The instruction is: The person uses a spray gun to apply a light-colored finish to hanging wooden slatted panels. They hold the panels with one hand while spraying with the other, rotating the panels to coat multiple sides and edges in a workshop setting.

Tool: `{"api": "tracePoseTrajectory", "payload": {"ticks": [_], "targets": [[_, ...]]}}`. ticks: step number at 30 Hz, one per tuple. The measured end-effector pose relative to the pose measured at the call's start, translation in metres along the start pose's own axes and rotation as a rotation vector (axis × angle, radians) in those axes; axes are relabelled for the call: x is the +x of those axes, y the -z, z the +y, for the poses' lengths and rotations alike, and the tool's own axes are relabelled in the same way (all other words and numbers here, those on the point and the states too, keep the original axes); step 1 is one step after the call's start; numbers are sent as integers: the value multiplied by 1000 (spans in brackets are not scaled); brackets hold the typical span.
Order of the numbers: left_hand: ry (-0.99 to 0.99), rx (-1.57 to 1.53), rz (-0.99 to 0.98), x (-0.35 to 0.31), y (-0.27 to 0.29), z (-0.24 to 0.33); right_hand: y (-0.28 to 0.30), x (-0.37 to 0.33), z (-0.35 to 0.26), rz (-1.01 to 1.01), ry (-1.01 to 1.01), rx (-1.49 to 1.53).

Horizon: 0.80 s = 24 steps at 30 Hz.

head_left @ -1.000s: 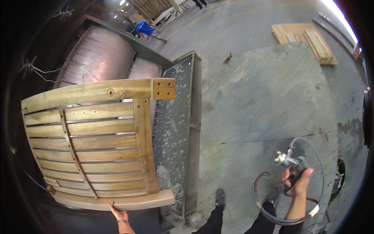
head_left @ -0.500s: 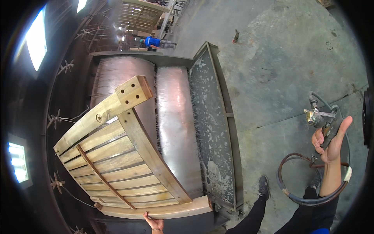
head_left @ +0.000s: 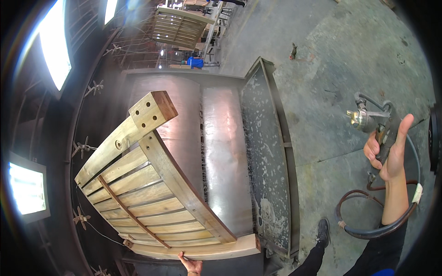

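A slatted wooden panel (head_left: pixel 149 207) with thick end rails hangs tilted at left centre, one end block showing several round holes. My left hand (head_left: pixel 191 265) is at its near rail, with fingers on the edge; part of the hand is hidden below the rail. Out to the right, over the floor, my right hand (head_left: pixel 391 158) is wrapped round the handle of a spray gun (head_left: pixel 361 118), thumb stretched out. The gun's brass nozzle points left toward the panel. From the gun a hose (head_left: pixel 359 233) loops down around my right forearm.
Behind the panel stands a spray booth with metal sheets (head_left: pixel 225 152) and a dark raised side wall (head_left: pixel 267 170). Star-shaped hooks (head_left: pixel 83 147) line the left. Farther off are a person in blue (head_left: pixel 194 62) and another slatted panel (head_left: pixel 177 30).
The view has shifted, so the panel and booth now appear farther right. My right hand has moved the spray gun a little left and away from me. My left hand stays on the rail.
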<state>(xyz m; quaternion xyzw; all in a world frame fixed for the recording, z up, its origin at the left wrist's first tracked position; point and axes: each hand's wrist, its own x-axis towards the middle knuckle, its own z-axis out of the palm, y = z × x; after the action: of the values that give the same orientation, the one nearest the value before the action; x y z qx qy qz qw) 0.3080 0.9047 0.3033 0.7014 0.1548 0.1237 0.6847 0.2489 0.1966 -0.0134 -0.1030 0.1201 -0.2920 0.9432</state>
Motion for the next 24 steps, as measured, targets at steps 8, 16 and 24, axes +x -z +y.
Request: {"api": "tracePoseTrajectory", "payload": {"ticks": [8, 16, 24], "targets": [[-37, -4, -28, 7, -1, -6, 15, -8, 5, 32, -60, -27], [-30, -18, 28, 10, -2, -5, 41, -34, 29, -20, -167, -92], [-17, -33, 123, 10, 1, -5, -2, -17, 81, -111, -386, -58]]}}
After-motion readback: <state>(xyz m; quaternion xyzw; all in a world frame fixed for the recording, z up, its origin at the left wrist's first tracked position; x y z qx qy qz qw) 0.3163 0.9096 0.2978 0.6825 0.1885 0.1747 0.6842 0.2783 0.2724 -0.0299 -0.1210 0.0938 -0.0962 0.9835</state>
